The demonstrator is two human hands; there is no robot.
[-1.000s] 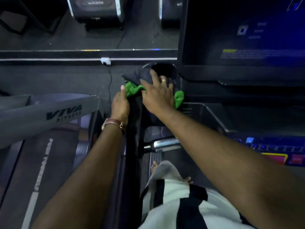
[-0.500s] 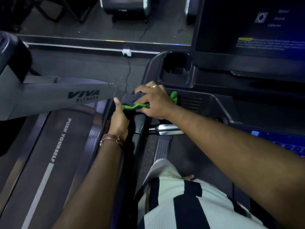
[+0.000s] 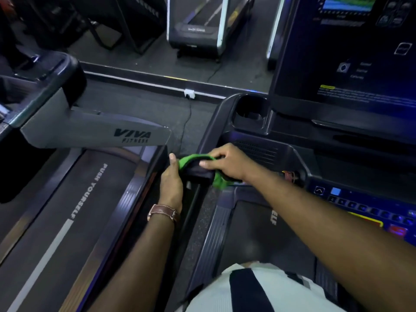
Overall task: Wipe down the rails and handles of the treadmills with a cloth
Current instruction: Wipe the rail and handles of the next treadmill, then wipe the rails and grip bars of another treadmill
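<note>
head view: the person stands on a treadmill, looking down at its left side rail (image 3: pixel 199 174), a dark padded bar whose long axis runs from the console back toward the person; its near end points down-frame toward the body. a green cloth (image 3: pixel 195 159) is draped over the end of that rail, one fold lying across the top and another bunch hanging at the rail's right side near the wrist.

the right hand (image 3: pixel 227 162) lies over the cloth with fingers curled round it and the rail, thumb stretched along the near edge, so it grips the cloth against the bar. the left hand (image 3: pixel 172 183) sits just beside the rail on its left, thumb up and touching the green edge of the cloth; its fingers wrap under the bar out of sight, so how tightly it holds cannot be told. a brown leather watch strap (image 3: pixel 163 212) circles the left wrist.

ahead of the rail is a round cup holder (image 3: pixel 252 111) in the console, and above it a large dark screen (image 3: pixel 351 64) with faint text. lit buttons (image 3: pixel 364 208) glow at lower right. to the left lies a neighbouring treadmill belt (image 3: pixel 74 210) printed "push yourself", with a grey arm (image 3: pixel 108 131) marked "viva fitness" across it. a striped white-and-dark garment (image 3: pixel 258 291) fills the bottom edge.
</note>
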